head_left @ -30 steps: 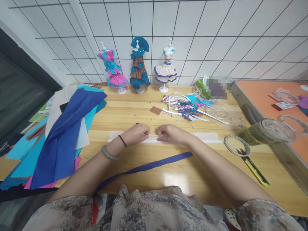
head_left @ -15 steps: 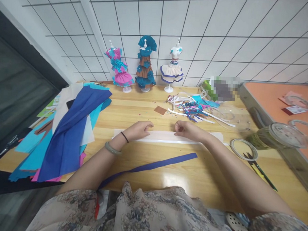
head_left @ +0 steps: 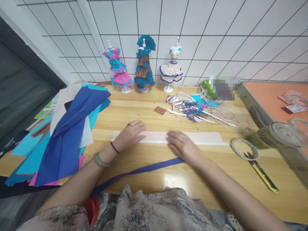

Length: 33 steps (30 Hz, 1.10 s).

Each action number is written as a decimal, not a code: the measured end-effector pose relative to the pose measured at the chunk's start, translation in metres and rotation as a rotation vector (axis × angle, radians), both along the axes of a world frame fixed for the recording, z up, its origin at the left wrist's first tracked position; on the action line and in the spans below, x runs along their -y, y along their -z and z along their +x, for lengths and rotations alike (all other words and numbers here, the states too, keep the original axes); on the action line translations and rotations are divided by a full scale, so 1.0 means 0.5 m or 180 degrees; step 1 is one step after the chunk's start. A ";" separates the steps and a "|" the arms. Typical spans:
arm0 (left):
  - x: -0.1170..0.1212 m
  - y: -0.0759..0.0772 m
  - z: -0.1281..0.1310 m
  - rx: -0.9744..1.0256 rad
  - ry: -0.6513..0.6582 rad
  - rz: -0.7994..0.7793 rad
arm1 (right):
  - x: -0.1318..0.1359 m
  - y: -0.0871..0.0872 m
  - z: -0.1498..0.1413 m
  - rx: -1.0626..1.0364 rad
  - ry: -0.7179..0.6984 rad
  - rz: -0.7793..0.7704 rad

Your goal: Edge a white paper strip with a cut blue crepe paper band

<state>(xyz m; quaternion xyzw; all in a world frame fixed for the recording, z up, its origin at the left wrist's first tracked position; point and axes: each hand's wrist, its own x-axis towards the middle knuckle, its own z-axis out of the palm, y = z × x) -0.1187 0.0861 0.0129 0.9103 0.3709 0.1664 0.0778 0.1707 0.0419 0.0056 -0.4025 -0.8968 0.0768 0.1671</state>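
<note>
At the far left of the light wooden bench [head_left: 134,107], loose sheets of blue, turquoise, white and pink crepe paper [head_left: 66,135] are heaped over a green printed sheet [head_left: 42,113], its print too small to be read. Along the tiled wall are stood a pink-and-turquoise dress form [head_left: 117,68], a teal-and-brown one [head_left: 144,72] and a white one with blue trim [head_left: 171,73]. The left hand [head_left: 130,135] is laid palm down, its grip released, on the left part of a long pale paper strip with a bright white lower edge [head_left: 155,137], which is stretched flat across the middle of the bench. A narrow dark-blue paper strip [head_left: 151,167] is placed nearer the body. A small brown paper square [head_left: 159,110] is seen beyond the pale strip. The right hand [head_left: 181,144] is likewise laid with its grip released, fingers on the strip. Behind it, coloured paper scraps [head_left: 192,107] are piled before a green package [head_left: 208,89], partly pixelated. Farther right, black-and-yellow snips [head_left: 265,176] are set with their tips at a clear tape roll [head_left: 233,148], beside a lidded transparent jar [head_left: 260,138]. On the orange surface [head_left: 259,91], a red-and-white card [head_left: 296,108] is shown, its lettering illegible.
</note>
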 end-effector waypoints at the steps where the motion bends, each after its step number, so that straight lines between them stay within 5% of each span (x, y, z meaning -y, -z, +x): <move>1: 0.016 0.002 0.005 -0.0171 0.0161 0.0037 | 0.013 0.004 -0.009 0.0019 -0.0070 -0.0042; 6: 0.064 0.027 0.019 -0.0854 0.0360 -0.0023 | 0.036 0.022 0.005 0.0261 0.0008 -0.0281; 15: 0.061 0.035 0.011 -0.1003 0.0241 -0.0022 | 0.048 0.036 0.178 0.0691 0.1157 -0.0057; 21: 0.061 0.036 0.012 -0.0975 0.0222 -0.0031 | 0.067 0.046 0.184 0.0771 0.0972 -0.0180; 27: 0.049 0.038 -0.028 -0.1102 0.0096 -0.0020 | 0.055 0.065 0.245 0.1169 0.1898 0.0051; 33: 0.051 0.047 -0.085 -0.1146 -0.0089 0.0126 | 0.065 0.056 0.244 0.1399 0.2102 0.0185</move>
